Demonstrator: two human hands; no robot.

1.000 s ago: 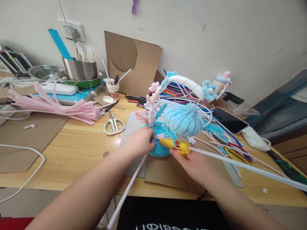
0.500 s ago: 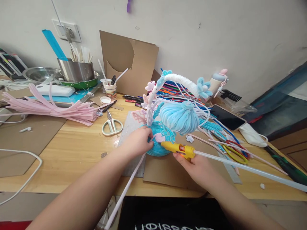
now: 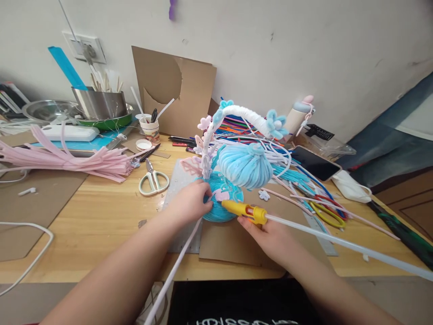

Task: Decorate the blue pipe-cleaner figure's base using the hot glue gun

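Observation:
My left hand is closed in a pinch on a long pale pink pipe cleaner, whose tail hangs past the table's front edge. Its other end meets a small pink piece on the round blue coiled base. A yellow glue gun is in my right hand, its nozzle close to that pink piece; contact is unclear. From the gun's back runs a long translucent glue stick. Over the base curves a white wrapped arch with fuzzy flowers, and a pleated light blue shade is below it.
White-handled scissors and a pink pipe cleaner bundle lie left. Cardboard lies under the base. At right are a small white flower, yellow-handled scissors, a phone and several coloured pipe cleaners.
The whole view has swung slightly rightward, so everything appears farther left. Both hands keep their grips, and the glue gun nozzle stays beside the pink piece.

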